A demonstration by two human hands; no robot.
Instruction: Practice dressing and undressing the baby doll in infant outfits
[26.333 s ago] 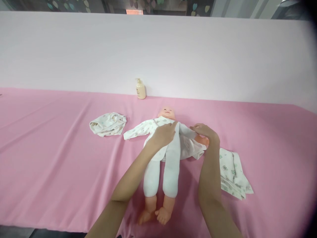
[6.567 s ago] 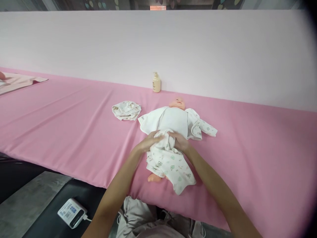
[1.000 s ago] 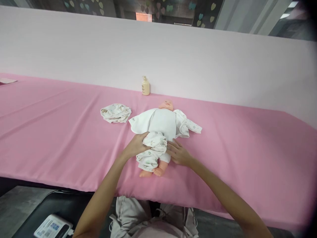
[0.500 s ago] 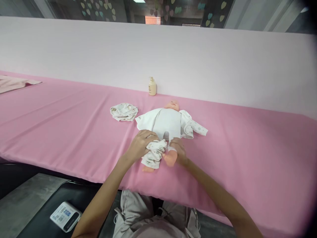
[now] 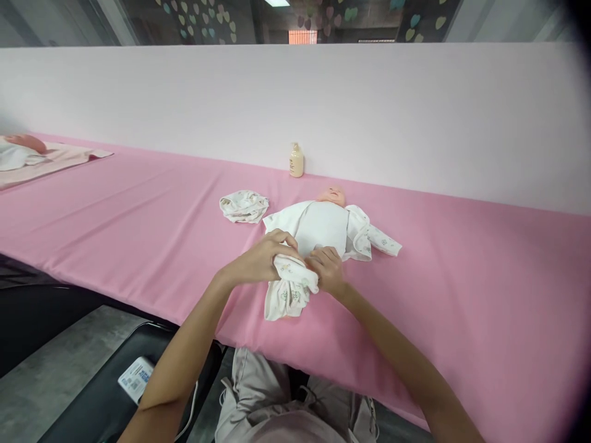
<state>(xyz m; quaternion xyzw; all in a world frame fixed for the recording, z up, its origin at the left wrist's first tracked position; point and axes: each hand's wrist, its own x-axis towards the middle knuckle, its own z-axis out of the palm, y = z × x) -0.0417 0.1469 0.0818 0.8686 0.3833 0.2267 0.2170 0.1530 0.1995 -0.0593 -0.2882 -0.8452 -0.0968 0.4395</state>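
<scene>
A baby doll (image 5: 321, 227) in a white top lies on its back on the pink-covered table, its head toward the wall. White patterned baby pants (image 5: 290, 301) are bunched around its lower legs. My left hand (image 5: 272, 253) grips the upper edge of the pants with curled fingers. Close beside it, my right hand (image 5: 327, 269) is closed at the pants' right side, where the doll's other leg is; the fingers hide that foot. A patterned sleeve (image 5: 384, 240) stretches out on the doll's right side in view.
Behind the doll a pump bottle (image 5: 296, 161) stands by the white wall. A folded patterned cloth (image 5: 244, 206) lies to the left. Farther left, another doll (image 5: 25, 144) rests on a pale pink cloth (image 5: 74, 159). A white device (image 5: 135, 378) sits on a black chair (image 5: 87, 400).
The doll's bare right-hand foot, visible before, is now covered by the pants and my hands. My right hand has moved up and left, closer to my left hand. The view has shifted left.
</scene>
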